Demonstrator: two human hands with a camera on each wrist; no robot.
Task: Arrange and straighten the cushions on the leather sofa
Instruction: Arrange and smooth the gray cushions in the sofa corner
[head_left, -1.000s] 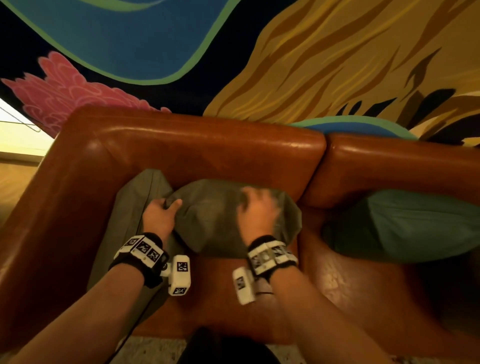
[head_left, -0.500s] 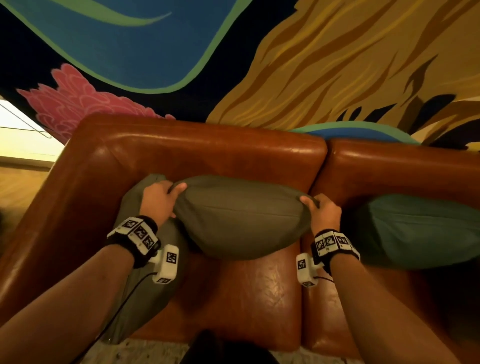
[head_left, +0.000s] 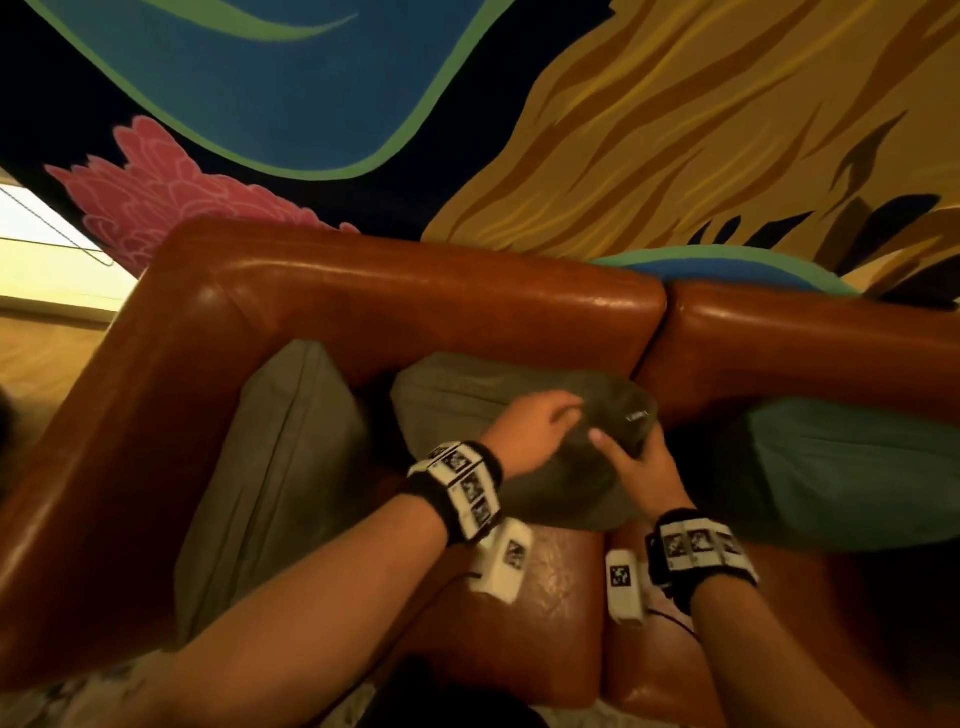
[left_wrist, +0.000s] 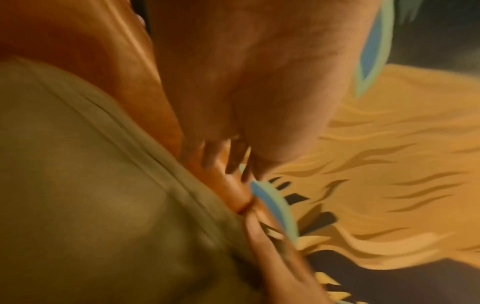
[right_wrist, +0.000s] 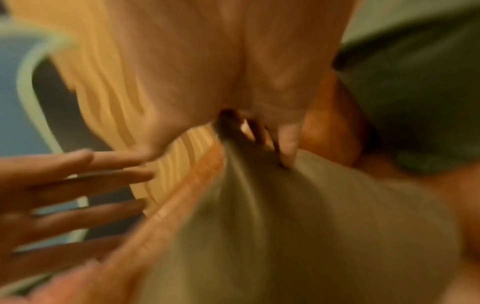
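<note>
Head view shows the olive cushion (head_left: 498, 400) against the sofa (head_left: 395, 306) back, right hand (head_left: 641, 467) pinching its right corner, left hand (head_left: 530, 434) flat-fingered on top: best pat evenly, keeping it upright.

A glossy reddish-brown leather sofa (head_left: 415, 306) holds two olive-green cushions (head_left: 280, 467) and a teal cushion (head_left: 852, 467). Behind it, a mural (head_left: 675, 130) shows blue shapes edged in green, a pink flower, and golden-yellow streaks on black. Wristbands (head_left: 462, 488) carry black-and-white square markers.
</note>
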